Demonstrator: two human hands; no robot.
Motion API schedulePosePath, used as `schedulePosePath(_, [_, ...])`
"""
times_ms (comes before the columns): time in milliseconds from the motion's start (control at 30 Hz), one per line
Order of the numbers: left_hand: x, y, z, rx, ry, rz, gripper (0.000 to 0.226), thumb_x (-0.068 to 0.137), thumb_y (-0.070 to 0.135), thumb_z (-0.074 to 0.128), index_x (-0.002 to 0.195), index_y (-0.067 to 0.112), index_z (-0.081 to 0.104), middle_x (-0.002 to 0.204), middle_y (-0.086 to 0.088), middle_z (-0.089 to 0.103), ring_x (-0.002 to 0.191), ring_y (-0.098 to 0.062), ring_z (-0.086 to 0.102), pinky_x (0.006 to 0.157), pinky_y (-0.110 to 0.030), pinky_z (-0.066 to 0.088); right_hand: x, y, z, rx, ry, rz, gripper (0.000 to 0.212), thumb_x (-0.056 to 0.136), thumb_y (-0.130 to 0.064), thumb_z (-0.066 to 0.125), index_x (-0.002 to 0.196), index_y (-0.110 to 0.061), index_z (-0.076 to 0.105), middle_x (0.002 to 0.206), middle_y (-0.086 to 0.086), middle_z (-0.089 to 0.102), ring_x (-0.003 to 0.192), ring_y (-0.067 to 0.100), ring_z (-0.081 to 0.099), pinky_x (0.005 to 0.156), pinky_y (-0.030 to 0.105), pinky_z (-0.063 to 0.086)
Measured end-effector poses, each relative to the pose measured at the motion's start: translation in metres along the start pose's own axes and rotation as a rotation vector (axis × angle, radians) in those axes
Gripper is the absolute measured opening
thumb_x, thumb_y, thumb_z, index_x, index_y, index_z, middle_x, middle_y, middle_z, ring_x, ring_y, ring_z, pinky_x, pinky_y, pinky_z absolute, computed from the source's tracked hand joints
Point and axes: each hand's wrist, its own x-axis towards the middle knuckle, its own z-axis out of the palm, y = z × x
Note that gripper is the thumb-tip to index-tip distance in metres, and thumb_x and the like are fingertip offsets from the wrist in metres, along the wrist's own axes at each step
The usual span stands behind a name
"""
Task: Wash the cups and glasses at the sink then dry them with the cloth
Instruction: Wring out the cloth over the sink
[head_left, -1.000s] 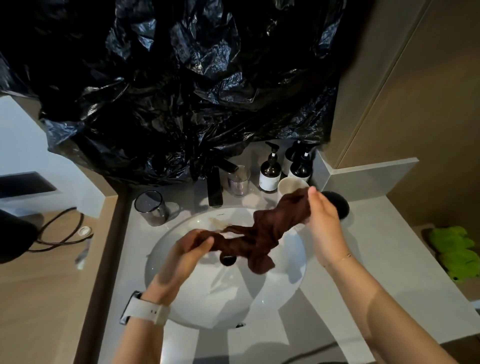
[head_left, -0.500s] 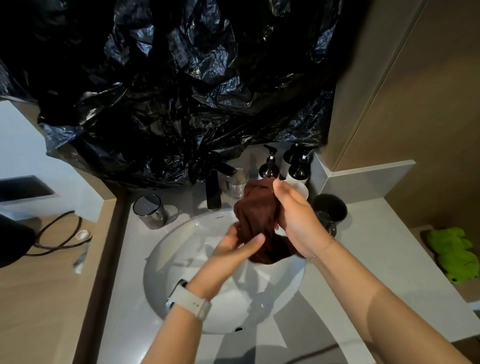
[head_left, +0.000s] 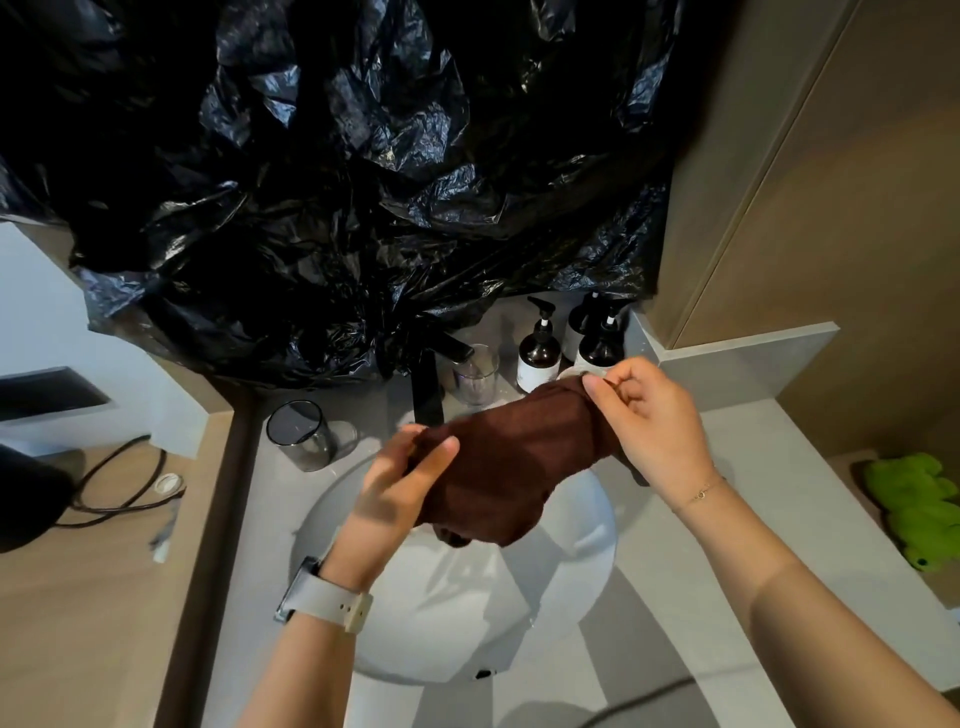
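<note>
Fingers of left hand (head_left: 400, 480), right hand (head_left: 652, 421) grip bunched dark-brown cloth (head_left: 511, 462) over sink (head_left: 582, 577).

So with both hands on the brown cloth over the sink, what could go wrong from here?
1. The right hand grips the cloth right beside a white cup and the pump bottles; a swing of that elbow or cloth might knock them.
2. The cloth's lower fold hangs over the basin; if it dips in it may pick up water and dry poorly.
3. The clear glass by the tap stands close behind the cloth.
</note>
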Motion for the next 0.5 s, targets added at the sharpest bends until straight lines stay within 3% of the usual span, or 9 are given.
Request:
schedulePosePath(67, [0.005,0.005,-0.002,0.003,0.001,0.001,0.014,0.093,0.031,0.066,0.098,0.018,0.064,0.075,-0.005,0.064,0.064,-0.023,0.062,0.053,-0.037,0.052,-0.004,-0.001,-0.002,0.079,-0.056,0.051,0.03,0.088,-0.037,0.067,0.076,-0.014,0.053,0.061,0.012,0.055,0.055,0.024,0.049,0.057,0.034,0.041])
schedulePosePath(133, [0.005,0.014,-0.001,-0.027,-0.03,-0.006,0.017,0.094,0.031,0.063,0.1,0.016,0.064,0.07,0.002,0.063,0.064,-0.02,0.059,0.048,-0.026,0.047,-0.01,-0.007,-0.007,0.438,-0.225,0.23,0.032,0.08,-0.041,0.07,0.081,-0.011,0.057,0.07,0.011,0.06,0.063,0.017,0.055,0.062,0.028,0.044])
schedulePosePath(200, [0.003,0.025,0.002,-0.123,-0.105,-0.017,0.022,0.092,0.032,0.063,0.101,0.012,0.064,0.082,-0.005,0.067,0.078,-0.022,0.062,0.063,-0.03,0.052,-0.018,-0.002,-0.007,0.772,-0.507,0.477,0.04,0.074,-0.045,0.067,0.097,-0.012,0.068,0.096,0.009,0.073,0.09,0.02,0.068,0.081,0.028,0.053])
schedulePosePath(267, [0.002,0.033,0.009,-0.198,-0.148,-0.019,0.018,0.092,0.027,0.062,0.098,0.011,0.065,0.087,-0.012,0.065,0.084,-0.024,0.062,0.079,-0.038,0.051,-0.031,0.006,0.002,0.893,-0.74,0.629,0.054,0.07,-0.051,0.075,0.111,-0.016,0.072,0.12,0.013,0.068,0.112,0.025,0.065,0.097,0.035,0.05])
schedulePosePath(333, [0.005,0.037,0.016,-0.171,-0.147,0.0,0.009,0.095,0.022,0.06,0.089,0.017,0.066,0.081,-0.008,0.061,0.08,-0.021,0.059,0.078,-0.035,0.049,-0.045,0.012,0.016,0.886,-0.908,0.671,0.063,0.058,-0.051,0.088,0.108,-0.016,0.075,0.122,0.016,0.067,0.112,0.028,0.065,0.1,0.039,0.049])
schedulePosePath(400, [0.013,0.035,0.02,-0.127,-0.154,0.006,0.011,0.096,0.021,0.06,0.087,0.018,0.065,0.074,-0.002,0.058,0.071,-0.014,0.056,0.065,-0.024,0.047,-0.056,0.011,0.027,0.756,-1.006,0.635,0.064,0.054,-0.048,0.091,0.103,-0.009,0.075,0.114,0.019,0.069,0.102,0.027,0.068,0.097,0.04,0.052])
schedulePosePath(433, [0.017,0.033,0.02,-0.103,-0.139,-0.003,0.011,0.096,0.021,0.06,0.087,0.016,0.064,0.072,0.0,0.057,0.067,-0.012,0.055,0.06,-0.02,0.046,-0.06,0.007,0.032,0.654,-1.005,0.569,0.061,0.061,-0.047,0.088,0.105,-0.007,0.074,0.114,0.021,0.069,0.102,0.028,0.067,0.099,0.043,0.051])
schedulePosePath(500, [0.028,0.022,0.015,-0.051,-0.092,-0.023,0.013,0.096,0.024,0.061,0.091,0.012,0.065,0.078,-0.002,0.061,0.074,-0.015,0.058,0.067,-0.023,0.047,-0.065,-0.003,0.041,0.531,-0.886,0.456,0.053,0.076,-0.048,0.077,0.11,-0.008,0.071,0.114,0.018,0.07,0.103,0.025,0.066,0.1,0.044,0.048])
